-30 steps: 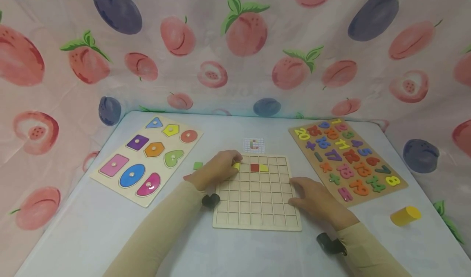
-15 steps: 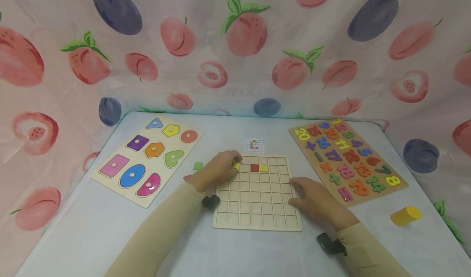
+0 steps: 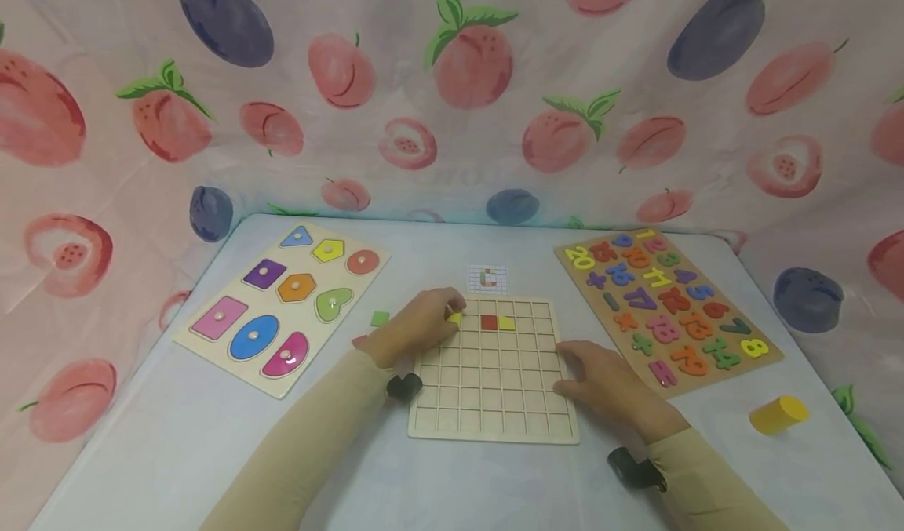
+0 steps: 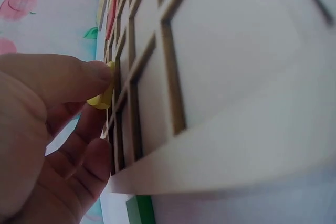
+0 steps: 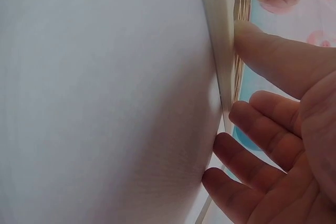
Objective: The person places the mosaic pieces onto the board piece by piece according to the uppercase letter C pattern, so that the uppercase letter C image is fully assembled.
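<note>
My left hand pinches a small yellow tile between thumb and fingers, over the upper left cells of a wooden grid board. In the left wrist view, that tile stands tilted against the grid. A red tile and another yellow tile lie side by side in the board's second row. At the board's right edge, my right hand touches the rim with its thumb, its fingers loosely bent along the side. Left of the board lie a green tile and a red piece, partly hidden by the left hand.
A printed pattern card lies just behind the board. A knobbed shape puzzle is at the left, and a number puzzle board at the right. Near the right table edge is a yellow cylinder. Fruit-print cloth hangs behind the table.
</note>
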Demonstrator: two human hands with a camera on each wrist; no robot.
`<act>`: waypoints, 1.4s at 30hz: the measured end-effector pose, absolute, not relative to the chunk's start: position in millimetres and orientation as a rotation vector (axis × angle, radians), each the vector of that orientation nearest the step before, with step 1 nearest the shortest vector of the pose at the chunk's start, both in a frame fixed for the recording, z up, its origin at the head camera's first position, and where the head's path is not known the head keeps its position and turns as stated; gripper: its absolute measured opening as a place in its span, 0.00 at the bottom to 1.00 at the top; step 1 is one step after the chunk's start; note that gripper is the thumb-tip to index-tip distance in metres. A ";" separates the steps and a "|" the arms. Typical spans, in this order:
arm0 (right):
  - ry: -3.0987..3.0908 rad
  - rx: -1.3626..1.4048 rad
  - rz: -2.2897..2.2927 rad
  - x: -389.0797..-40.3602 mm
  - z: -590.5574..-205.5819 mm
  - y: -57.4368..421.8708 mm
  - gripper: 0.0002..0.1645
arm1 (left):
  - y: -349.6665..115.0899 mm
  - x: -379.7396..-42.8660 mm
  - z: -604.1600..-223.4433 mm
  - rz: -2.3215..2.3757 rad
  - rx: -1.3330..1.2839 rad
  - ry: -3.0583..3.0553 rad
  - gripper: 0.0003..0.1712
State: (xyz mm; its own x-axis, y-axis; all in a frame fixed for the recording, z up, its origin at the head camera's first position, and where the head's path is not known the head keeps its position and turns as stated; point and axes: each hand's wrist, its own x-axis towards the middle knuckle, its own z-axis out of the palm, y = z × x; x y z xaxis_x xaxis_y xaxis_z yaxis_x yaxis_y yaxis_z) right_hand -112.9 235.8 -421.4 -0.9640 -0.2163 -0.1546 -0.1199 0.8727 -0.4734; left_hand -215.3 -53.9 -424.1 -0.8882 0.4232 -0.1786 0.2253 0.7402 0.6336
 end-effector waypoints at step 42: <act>2.847 -0.260 -0.678 -112.1 -420.6 235.2 0.38 | -44.2 -217.1 -427.1 0.884 0.565 2.645 0.22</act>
State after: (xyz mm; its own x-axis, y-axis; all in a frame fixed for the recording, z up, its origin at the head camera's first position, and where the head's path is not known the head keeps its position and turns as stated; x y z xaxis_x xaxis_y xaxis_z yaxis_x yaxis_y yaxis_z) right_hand -112.1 235.2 -420.6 -0.9638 -0.2167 -0.1556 -0.1232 0.8790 -0.4607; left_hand -217.1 -44.2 -427.1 -0.8791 0.4520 -0.1509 0.2705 0.7340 0.6230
